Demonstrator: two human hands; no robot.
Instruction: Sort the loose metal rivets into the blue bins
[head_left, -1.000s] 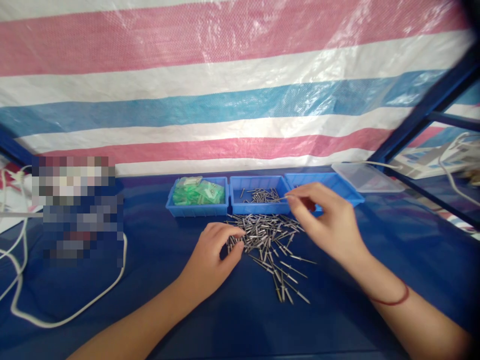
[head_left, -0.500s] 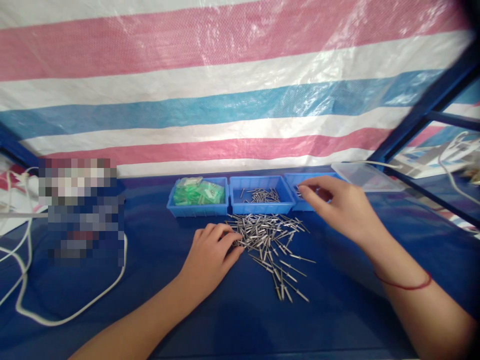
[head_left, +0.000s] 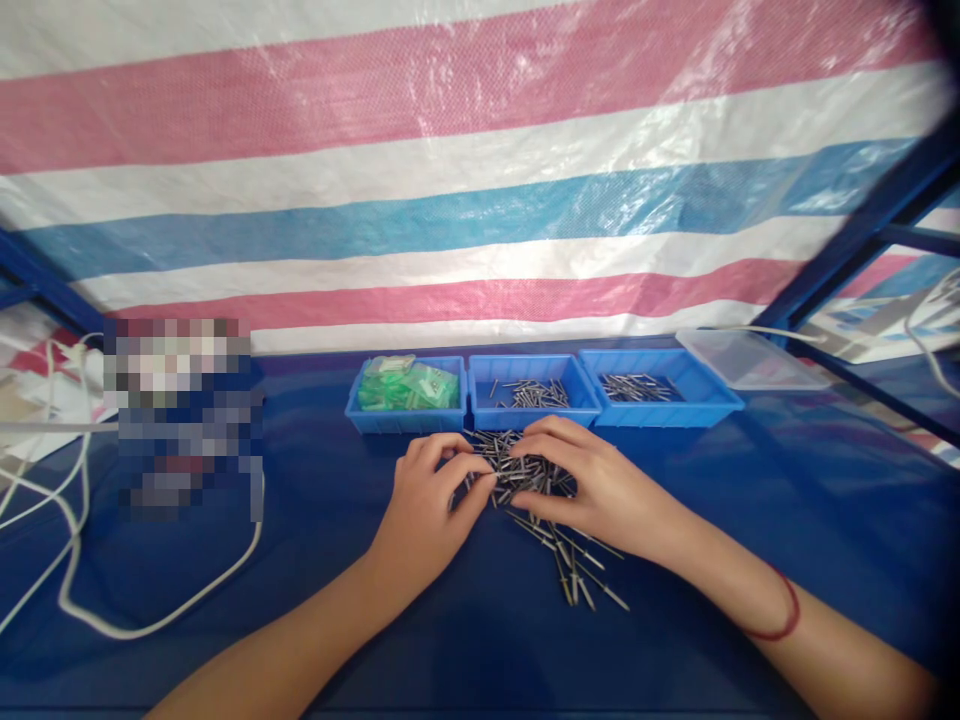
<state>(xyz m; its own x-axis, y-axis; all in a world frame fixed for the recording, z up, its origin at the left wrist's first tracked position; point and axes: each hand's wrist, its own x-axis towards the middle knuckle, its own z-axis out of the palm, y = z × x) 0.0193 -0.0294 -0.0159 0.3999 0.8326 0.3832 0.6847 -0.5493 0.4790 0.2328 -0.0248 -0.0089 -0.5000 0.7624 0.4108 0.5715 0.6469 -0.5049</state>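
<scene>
A pile of silvery blind rivets lies on the blue tabletop, several of them spread toward the front. At the pile's left side, my left hand pinches a blind rivet between thumb and forefinger, its end pointing right. My right hand is over the pile's right part, thumb and fingers apart around the rivets, and it covers many of them. Behind the pile are a middle blue bin and a right blue bin, both with rivets inside.
A left blue bin holds green plastic packets. A clear plastic lid lies at the back right. White cables loop over the left side, beside a blurred patch. A striped sheet hangs behind the table.
My right hand has moved left and toward me, from the right bin to the rivet pile. My left hand stays at the pile, now with a rivet showing at its fingertips.
</scene>
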